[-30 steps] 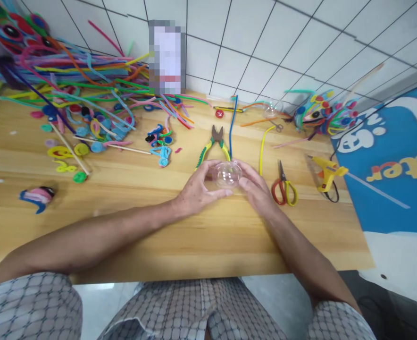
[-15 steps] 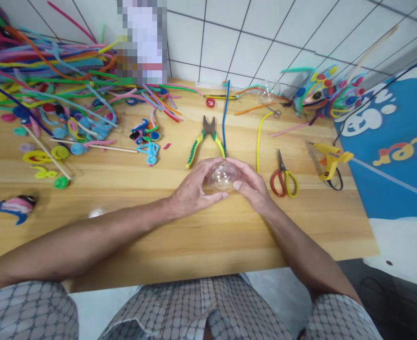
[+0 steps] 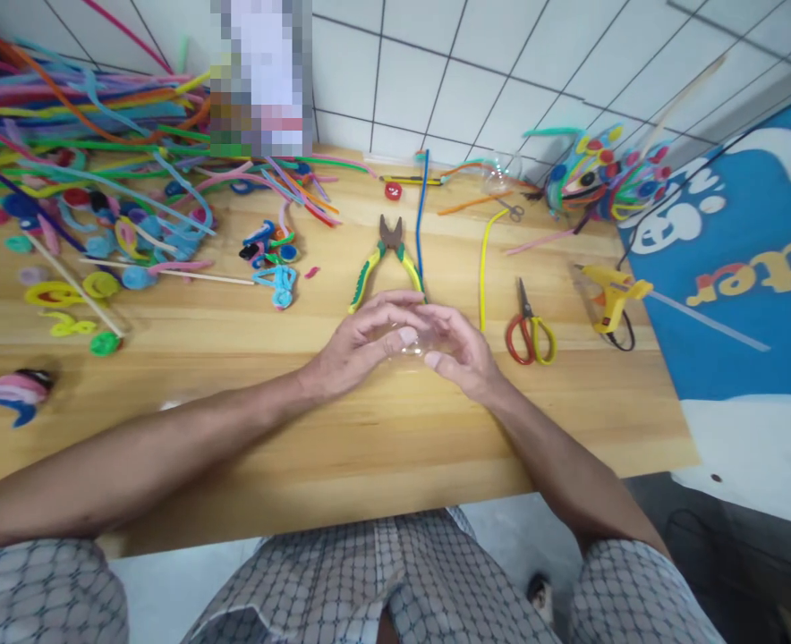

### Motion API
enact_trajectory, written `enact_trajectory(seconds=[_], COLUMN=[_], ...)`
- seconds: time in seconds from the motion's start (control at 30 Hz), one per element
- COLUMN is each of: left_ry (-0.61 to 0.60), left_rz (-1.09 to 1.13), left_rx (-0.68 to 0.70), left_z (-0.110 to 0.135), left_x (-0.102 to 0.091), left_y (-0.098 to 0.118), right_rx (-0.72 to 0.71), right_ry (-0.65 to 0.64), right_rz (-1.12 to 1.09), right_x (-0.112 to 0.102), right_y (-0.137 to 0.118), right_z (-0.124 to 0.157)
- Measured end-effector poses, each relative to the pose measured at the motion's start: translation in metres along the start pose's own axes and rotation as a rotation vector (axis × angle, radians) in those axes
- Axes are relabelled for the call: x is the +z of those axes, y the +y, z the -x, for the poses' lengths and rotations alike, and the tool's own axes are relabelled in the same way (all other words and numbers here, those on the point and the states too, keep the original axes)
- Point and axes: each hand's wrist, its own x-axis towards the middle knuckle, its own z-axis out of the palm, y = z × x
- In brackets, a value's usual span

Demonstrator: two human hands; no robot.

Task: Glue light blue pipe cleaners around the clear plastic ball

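Note:
Between my two hands is a clear plastic ball (image 3: 414, 342), mostly covered by the fingers. My left hand (image 3: 361, 344) curves around its left side, thumb across the front and fingers over the top. From the right, my right hand (image 3: 461, 347) cups it, with the thumb at the near side. Just beyond the hands lie pliers (image 3: 391, 234) with green and yellow handles, their jaws pointing away. A blue pipe cleaner (image 3: 422, 215) lies beside them, and a yellow pipe cleaner (image 3: 484, 268) is a little to the right.
Scissors (image 3: 528, 326) and a yellow glue gun (image 3: 610, 295) lie to the right. Colourful pipe cleaners (image 3: 93, 116) are heaped at the back left, near a small pink and blue figure (image 3: 16, 394). Another clear ball (image 3: 501, 172) sits by the tiled wall.
My left hand's fingers and thumb have moved over the ball, hiding more of it. The right hand stays around its side. The whole view has shifted slightly.

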Motion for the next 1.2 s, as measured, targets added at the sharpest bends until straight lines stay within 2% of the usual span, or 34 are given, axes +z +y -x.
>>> enact_trajectory(seconds=[0.17, 0.33, 0.47, 0.57, 0.67, 0.73, 0.8, 0.87, 0.9, 0.97, 1.07, 1.17, 1.2], left_ry=[-0.003, 0.014, -0.022, 0.0, 0.037, 0.02, 0.0, 0.005, 0.014, 0.033, 0.041, 0.024, 0.016], left_rz=[0.228, 0.222, 0.118, 0.047, -0.061, -0.172, -0.27, -0.348, -0.389, -0.477, -0.562, -0.597, -0.602], left_rx=[-0.153, -0.201, -0.167, -0.131, -0.048, 0.025, 0.078, 0.09, 0.09, 0.089, 0.129, 0.174, 0.175], left_z=[-0.004, -0.006, -0.007, -0.004, 0.001, 0.004, 0.006, 0.008, 0.008, 0.008, 0.007, 0.005, 0.004], left_x=[0.002, 0.001, -0.002, -0.001, 0.004, 0.007, 0.009, 0.008, 0.007, 0.005, 0.003, 0.005, 0.006], left_y=[-0.002, -0.003, -0.006, -0.01, -0.016, -0.018, -0.019, -0.018, -0.018, -0.017, -0.019, -0.022, -0.022], right_rx=[0.022, 0.012, -0.006, 0.01, 0.019, 0.009, -0.006, -0.025, -0.028, -0.011, 0.054, 0.13, 0.183], right_ry=[0.011, -0.011, -0.011, 0.005, 0.073, 0.108, 0.098, 0.125, 0.18, 0.385, 0.819, 1.251, 1.341], right_rz=[-0.066, -0.05, -0.031, -0.019, -0.046, -0.049, 0.01, 0.135, 0.209, 0.34, 0.481, 0.607, 0.636], right_x=[0.0, 0.001, 0.001, 0.002, 0.005, 0.009, 0.009, -0.001, -0.011, -0.042, -0.106, -0.17, -0.187], right_y=[0.005, 0.005, 0.005, 0.008, 0.01, 0.008, 0.001, -0.007, -0.012, -0.016, -0.01, 0.012, 0.021], right_z=[-0.002, -0.003, -0.002, -0.002, -0.004, -0.006, -0.006, -0.004, -0.002, 0.009, 0.038, 0.071, 0.079])
